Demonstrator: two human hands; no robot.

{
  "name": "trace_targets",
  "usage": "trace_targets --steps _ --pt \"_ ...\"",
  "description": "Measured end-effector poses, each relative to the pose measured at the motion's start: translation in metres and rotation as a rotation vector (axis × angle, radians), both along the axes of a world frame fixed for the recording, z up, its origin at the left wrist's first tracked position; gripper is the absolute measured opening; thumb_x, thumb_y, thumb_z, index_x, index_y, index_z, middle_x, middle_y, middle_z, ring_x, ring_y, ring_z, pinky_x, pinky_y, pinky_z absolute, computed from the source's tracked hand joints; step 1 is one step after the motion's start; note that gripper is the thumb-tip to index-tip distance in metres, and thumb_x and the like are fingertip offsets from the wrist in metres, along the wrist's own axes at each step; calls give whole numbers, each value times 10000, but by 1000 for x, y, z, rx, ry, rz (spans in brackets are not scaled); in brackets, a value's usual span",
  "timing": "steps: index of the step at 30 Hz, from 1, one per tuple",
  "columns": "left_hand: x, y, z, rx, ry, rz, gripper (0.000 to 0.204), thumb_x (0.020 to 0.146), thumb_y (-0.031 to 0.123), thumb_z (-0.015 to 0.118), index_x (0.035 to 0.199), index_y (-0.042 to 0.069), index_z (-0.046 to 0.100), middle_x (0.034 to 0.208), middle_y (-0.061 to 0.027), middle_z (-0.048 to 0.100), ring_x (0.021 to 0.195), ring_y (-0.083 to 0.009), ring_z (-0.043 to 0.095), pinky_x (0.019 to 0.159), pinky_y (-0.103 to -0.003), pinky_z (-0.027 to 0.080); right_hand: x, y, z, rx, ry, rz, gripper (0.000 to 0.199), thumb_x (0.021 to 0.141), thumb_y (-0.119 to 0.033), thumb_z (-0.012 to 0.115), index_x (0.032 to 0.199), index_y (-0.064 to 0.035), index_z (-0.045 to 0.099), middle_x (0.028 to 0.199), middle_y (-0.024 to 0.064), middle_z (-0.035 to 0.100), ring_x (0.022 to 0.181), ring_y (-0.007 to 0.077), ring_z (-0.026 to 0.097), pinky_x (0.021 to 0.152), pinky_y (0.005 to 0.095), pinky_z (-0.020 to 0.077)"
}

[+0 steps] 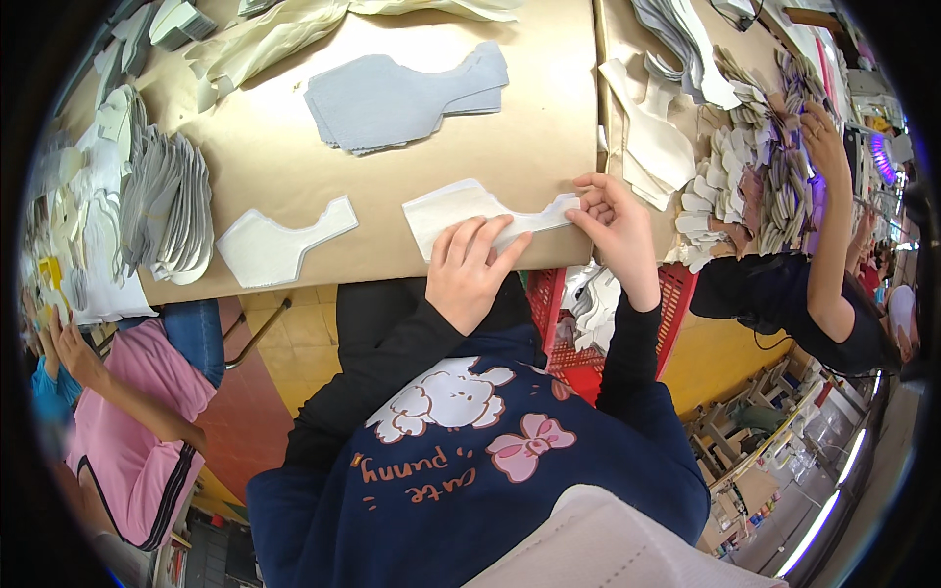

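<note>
White shaped fabric piece (470, 211) on tan paper-covered table (274, 147); grey cut fabric stack (392, 98); red slotted plastic basket (676, 294); navy sleeves.

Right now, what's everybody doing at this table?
A person is pressing a white cut-out piece flat on the tan table with the left hand, while the right hand pinches its narrow end. A similar white piece lies to the left, a grey stack behind. A co-worker's hand sorts other stacks.
</note>
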State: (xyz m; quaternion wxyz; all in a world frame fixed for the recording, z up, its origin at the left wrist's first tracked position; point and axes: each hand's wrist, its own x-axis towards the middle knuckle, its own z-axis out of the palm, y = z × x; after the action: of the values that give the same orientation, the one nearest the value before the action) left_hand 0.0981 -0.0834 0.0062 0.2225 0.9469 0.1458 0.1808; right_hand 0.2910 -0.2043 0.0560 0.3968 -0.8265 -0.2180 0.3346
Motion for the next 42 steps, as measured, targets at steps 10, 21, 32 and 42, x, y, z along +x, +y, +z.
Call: trace_targets --steps 10,21,32,42 --pt "17 -6 8 50 95 -12 618 783 98 618 1366 303 645 1232 -42 539 1144 -267 500 1025 -441 387 -4 3 0 -69 -131 -7 377 827 23 776 1182 -25 658 808 -37 560 699 43 474 628 199 421" --pt "21 -2 11 -95 109 -16 677 809 36 618 1444 269 591 1274 -78 535 1159 -294 502 1041 -465 385 -28 -37 -28 -323 -898 514 638 944 -352 670 1535 -194 486 1618 66 419 1546 307 259 1256 531 87" --pt "-40 58 14 -114 282 83 797 885 375 730 1545 56 416 1653 -152 298 1516 -372 292 1206 -544 269 -85 24 -29 161 -737 590 632 952 -339 654 1534 -164 482 1635 52 392 1549 316 271 1257 579 53" --pt "-40 59 18 -185 136 108 727 825 288 795 1474 116 514 1427 -125 511 1373 -331 450 1144 -503 355 -50 47 -48 -425 -990 346 527 1069 -421 433 1585 -317 398 1682 -29 306 1570 325 190 1210 655 -75"
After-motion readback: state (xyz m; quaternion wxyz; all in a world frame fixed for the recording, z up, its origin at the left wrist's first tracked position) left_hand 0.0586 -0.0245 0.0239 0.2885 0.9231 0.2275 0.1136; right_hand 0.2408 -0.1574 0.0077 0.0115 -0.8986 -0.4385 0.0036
